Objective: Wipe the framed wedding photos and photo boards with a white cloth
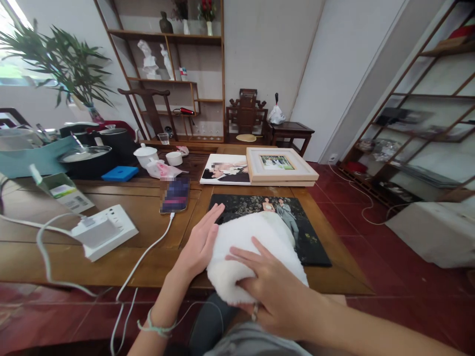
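A fluffy white cloth [256, 247] lies bunched on a dark photo print [293, 217] at the near edge of the wooden table [148, 217]. My right hand [270, 291] rests on top of the cloth, fingers spread over it and thumb curled under its near edge. My left hand [202, 242] lies flat, fingers stretched, against the cloth's left side and the print's left edge. The cloth hides much of the print's lower left part.
Behind the print lie another photo print [226, 170] and a pale framed picture [280, 165]. A phone [175, 195] on a white cable, a white power strip [106, 230], tea cups, pots and a blue block stand to the left. Shelves line the back and right.
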Motion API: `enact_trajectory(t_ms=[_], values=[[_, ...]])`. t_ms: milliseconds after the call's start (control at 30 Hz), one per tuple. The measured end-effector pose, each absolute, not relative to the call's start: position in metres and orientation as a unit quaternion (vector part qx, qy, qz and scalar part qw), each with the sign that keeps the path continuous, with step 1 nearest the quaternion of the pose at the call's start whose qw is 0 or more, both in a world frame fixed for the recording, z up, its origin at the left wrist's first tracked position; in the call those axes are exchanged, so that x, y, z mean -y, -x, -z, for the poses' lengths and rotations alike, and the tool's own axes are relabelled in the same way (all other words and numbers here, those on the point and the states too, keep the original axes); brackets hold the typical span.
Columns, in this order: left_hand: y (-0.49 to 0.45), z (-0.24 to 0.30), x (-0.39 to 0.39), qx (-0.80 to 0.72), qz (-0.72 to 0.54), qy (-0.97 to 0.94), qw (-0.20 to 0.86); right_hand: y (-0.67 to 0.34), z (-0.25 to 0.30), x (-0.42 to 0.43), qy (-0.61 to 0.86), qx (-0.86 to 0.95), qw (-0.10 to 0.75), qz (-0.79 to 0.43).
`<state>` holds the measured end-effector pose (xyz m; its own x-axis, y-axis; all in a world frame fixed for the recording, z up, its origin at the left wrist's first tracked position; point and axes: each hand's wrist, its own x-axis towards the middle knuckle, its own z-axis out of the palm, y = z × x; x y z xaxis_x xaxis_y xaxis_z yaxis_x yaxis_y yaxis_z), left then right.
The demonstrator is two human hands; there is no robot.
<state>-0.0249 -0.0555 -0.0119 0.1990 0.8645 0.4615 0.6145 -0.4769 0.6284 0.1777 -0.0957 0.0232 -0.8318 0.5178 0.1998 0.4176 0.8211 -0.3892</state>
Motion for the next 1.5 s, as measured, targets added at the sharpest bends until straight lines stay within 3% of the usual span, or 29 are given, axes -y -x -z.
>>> enact_trajectory(t_ms=[367, 533, 833, 1233, 1500], values=[[0.02, 0.009, 0.054, -0.541, -0.382, -0.733, 0.152, -0.184, -0.028, 0.001, 0.448, 0.864, 0.191, -0.125], [0.02, 0.012, 0.05, -0.532, -0.355, -0.758, 0.124, -0.161, -0.034, -0.032, 0.433, 0.868, 0.196, -0.141], [0.022, 0.016, 0.049, -0.525, -0.345, -0.773, 0.091, -0.126, -0.034, -0.032, 0.371, 0.894, 0.202, -0.148], [0.021, 0.015, 0.05, -0.533, -0.349, -0.763, 0.112, -0.257, -0.02, -0.024, 0.511, 0.825, 0.213, -0.112], [0.019, 0.015, 0.048, -0.527, -0.356, -0.764, 0.104, -0.263, -0.021, -0.014, 0.511, 0.832, 0.194, -0.092]])
